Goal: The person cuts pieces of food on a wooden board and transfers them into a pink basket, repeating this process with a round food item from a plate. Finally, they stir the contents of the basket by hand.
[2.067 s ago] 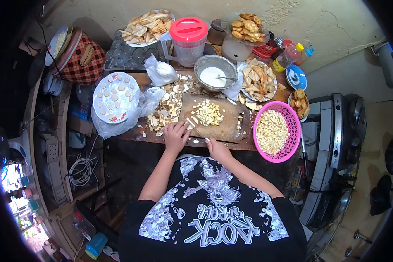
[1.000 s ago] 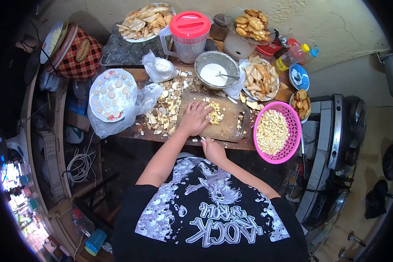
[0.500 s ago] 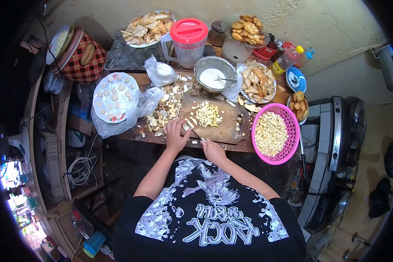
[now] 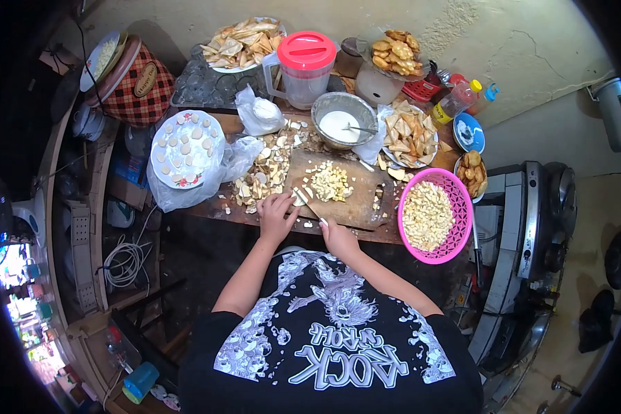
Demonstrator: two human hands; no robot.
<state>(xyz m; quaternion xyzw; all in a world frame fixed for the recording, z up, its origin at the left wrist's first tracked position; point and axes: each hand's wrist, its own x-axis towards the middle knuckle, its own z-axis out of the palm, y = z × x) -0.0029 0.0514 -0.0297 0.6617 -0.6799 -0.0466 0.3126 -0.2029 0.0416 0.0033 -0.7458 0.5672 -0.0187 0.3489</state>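
Observation:
My right hand [image 4: 339, 237] is closed around the handle of a knife [image 4: 317, 214], its blade pointing away from me and to the left. At the near left edge of the wooden cutting board [image 4: 362, 200], my left hand [image 4: 277, 214] has its fingers bent over pale vegetable slices [image 4: 300, 196] beside the blade. What exactly sits under those fingertips is partly hidden. A heap of small yellowish diced pieces [image 4: 330, 182] lies on the board just beyond the knife. Left of the board, scraps and peelings [image 4: 272, 162] cover the table.
On the right stands a pink basket [image 4: 451, 255] of diced pieces. A metal bowl [image 4: 326, 103] holds white liquid and a spoon. A plate [image 4: 209, 176] carries small round dough pieces at left. Behind are a red-lidded pitcher [image 4: 306, 69] and folded pastries [image 4: 410, 134].
The whole view has shifted slightly, so the tabletop things appear a little farther right and lower. Both hands stay close together at the board, with the knife still beside the slices.

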